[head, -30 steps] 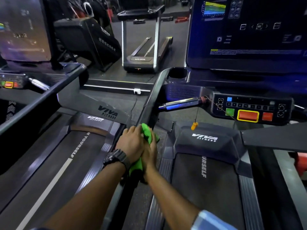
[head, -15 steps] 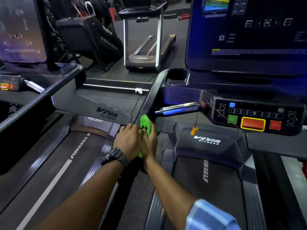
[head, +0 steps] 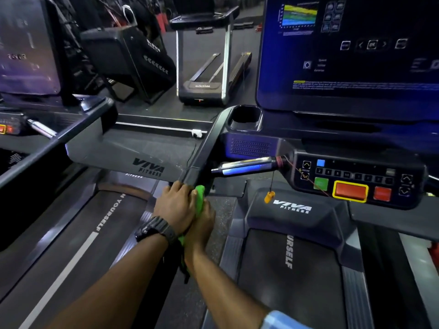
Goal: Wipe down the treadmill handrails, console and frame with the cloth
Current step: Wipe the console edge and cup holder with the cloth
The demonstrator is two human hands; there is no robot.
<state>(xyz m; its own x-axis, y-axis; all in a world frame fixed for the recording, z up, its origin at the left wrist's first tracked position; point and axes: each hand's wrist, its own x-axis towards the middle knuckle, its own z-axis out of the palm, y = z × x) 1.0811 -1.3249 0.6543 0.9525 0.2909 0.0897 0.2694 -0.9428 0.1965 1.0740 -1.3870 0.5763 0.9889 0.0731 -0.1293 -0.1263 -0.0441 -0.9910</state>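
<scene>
A bright green cloth (head: 200, 198) is wrapped around the treadmill's dark left handrail (head: 204, 150), low on the sloping bar. My left hand (head: 174, 205), with a black watch at the wrist, and my right hand (head: 200, 224) are pressed together around the rail, both gripping the cloth. A strip of cloth shows below the wrists. The console (head: 356, 179) with its green, red and orange buttons sits to the right, under the large lit screen (head: 351, 53). A chrome grip bar (head: 244, 166) sticks out from the console toward the rail.
A cup holder (head: 244, 117) tops the handrail. An orange safety clip (head: 269, 197) hangs on a cord over the motor cover (head: 292, 210). A second treadmill (head: 71, 233) stands close on the left, another (head: 213, 67) farther back beside a black machine (head: 128, 58).
Both hands have slid the cloth a little farther up the handrail toward the console. The view has shifted slightly forward.
</scene>
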